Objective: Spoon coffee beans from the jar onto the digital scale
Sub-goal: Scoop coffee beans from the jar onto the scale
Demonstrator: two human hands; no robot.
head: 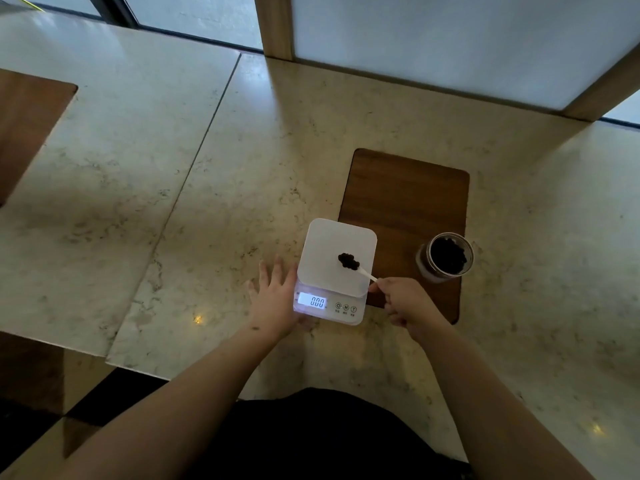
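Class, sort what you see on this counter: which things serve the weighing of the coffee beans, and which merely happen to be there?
In use: digital scale, steadied by the left hand; white spoon of coffee beans, held by the right hand; open jar.

Just there: wooden board under the jar; wooden-framed panel; stone counter.

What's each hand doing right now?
Left hand: open, flat beside the scale.
Right hand: closed on the spoon, beans over the scale.

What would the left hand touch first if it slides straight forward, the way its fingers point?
Probably nothing: the left hand points along the scale's left side, with bare marble counter ahead.
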